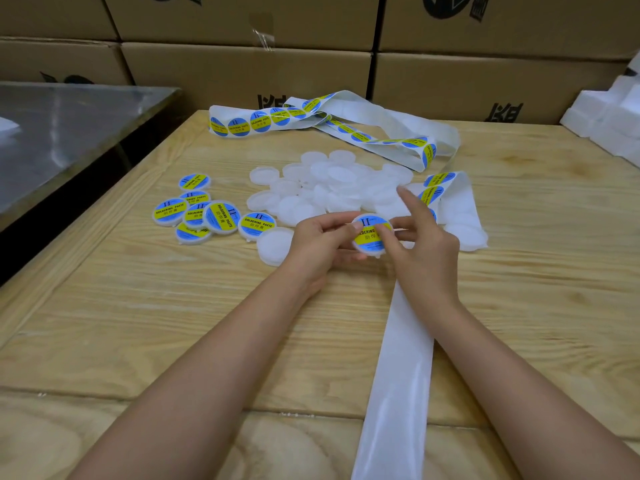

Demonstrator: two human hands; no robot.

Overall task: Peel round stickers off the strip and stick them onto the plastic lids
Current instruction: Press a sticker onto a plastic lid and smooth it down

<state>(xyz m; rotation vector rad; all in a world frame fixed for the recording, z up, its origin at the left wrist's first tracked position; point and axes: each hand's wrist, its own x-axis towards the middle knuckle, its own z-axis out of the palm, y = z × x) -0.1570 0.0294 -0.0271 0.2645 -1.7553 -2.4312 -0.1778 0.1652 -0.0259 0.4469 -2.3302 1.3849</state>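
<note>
My left hand [320, 242] grips a white plastic lid [369, 247] from its left side, just above the wooden table [173, 323]. A blue and yellow round sticker [367, 228] lies on that lid. My right hand [420, 237] presses its thumb on the sticker, with the index finger raised straight. The sticker strip [273, 121] loops across the far side of the table, and its bare backing [398, 375] runs down under my right arm. A heap of plain lids [329, 188] lies behind my hands. Several stickered lids [207, 216] lie to the left.
Cardboard boxes [485, 81] are stacked along the back. A steel table [62, 126] stands to the left. White foam blocks [616, 123] sit at the far right. One plain lid [273, 245] rests just left of my left hand.
</note>
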